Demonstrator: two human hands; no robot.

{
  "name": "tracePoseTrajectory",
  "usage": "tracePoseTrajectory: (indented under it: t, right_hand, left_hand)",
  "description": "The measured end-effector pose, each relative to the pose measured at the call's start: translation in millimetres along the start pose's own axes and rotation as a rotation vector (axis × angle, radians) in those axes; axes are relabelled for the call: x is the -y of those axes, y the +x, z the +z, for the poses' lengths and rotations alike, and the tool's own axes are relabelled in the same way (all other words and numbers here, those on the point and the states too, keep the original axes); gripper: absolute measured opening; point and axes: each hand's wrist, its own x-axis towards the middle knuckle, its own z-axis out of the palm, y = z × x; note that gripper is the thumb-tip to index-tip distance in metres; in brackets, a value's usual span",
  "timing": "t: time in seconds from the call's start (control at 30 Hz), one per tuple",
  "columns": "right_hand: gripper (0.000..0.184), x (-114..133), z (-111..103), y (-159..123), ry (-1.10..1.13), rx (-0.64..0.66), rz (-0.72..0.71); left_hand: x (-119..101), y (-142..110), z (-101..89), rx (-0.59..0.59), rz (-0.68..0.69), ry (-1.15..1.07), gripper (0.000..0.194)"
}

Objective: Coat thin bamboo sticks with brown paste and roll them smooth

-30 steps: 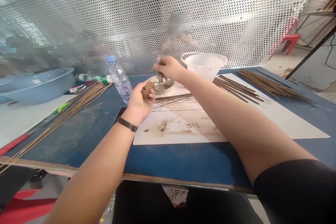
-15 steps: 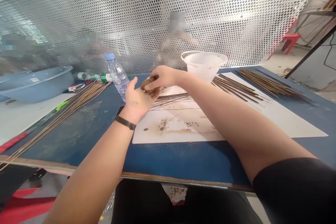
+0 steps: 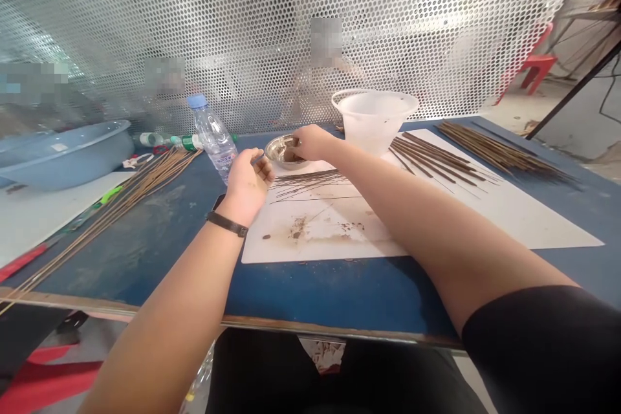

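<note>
My right hand (image 3: pixel 314 143) reaches into a shallow metal bowl (image 3: pixel 275 150), its fingers closed on a brown clay-like lump (image 3: pixel 291 154) that is partly hidden. My left hand (image 3: pixel 250 182) is held palm up beside the bowl, with fingers loosely curled, thumb apart and nothing visible in it. Just behind the left hand stands a clear water bottle (image 3: pixel 213 136) with a blue cap. Thin dark sticks (image 3: pixel 310 182) lie in front of the bowl on a white board (image 3: pixel 330 217) dotted with brown crumbs.
A translucent white bucket (image 3: pixel 371 119) stands behind my right forearm. Brown-coated sticks (image 3: pixel 441 158) and a thicker bundle (image 3: pixel 495 149) lie to the right. At left are pale sticks (image 3: pixel 140 184), a blue basin (image 3: pixel 72 152) and a red-handled tool (image 3: pixel 24 262). A perforated metal screen (image 3: pixel 252 32) closes the back.
My hands have come apart. The right hand has moved from the left palm into the bowl with the brown lump, and the left hand has drawn slightly left, its fingers curling.
</note>
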Motion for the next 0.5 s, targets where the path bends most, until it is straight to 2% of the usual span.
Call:
tracePoseTrajectory:
  t: [0.17,0.23,0.37,0.43,0.5]
  right_hand:
    - [0.033,6.6,-28.6,-6.9,0.118,-0.033,-0.062]
    - [0.031,12.5,-46.9,-15.4,0.198,-0.082,-0.107]
    - [0.021,27.9,-80.5,-43.8,0.276,-0.197,-0.176]
    - [0.018,31.0,-86.8,-62.8,0.281,-0.198,-0.163]
    - [0.016,26.3,-83.7,-83.9,0.287,-0.132,-0.134]
  left_hand:
    - [8.5,4.2,-0.9,0.016,0.038,0.168,0.019]
    - [12.7,4.2,-3.2,0.070,0.159,0.298,0.022]
    - [15.8,-3.5,-7.6,0.241,0.561,0.555,0.024]
    - [15.2,-8.9,-7.9,0.306,0.633,0.639,0.024]
    - [15.3,-13.7,-6.6,0.350,0.640,0.697,0.024]
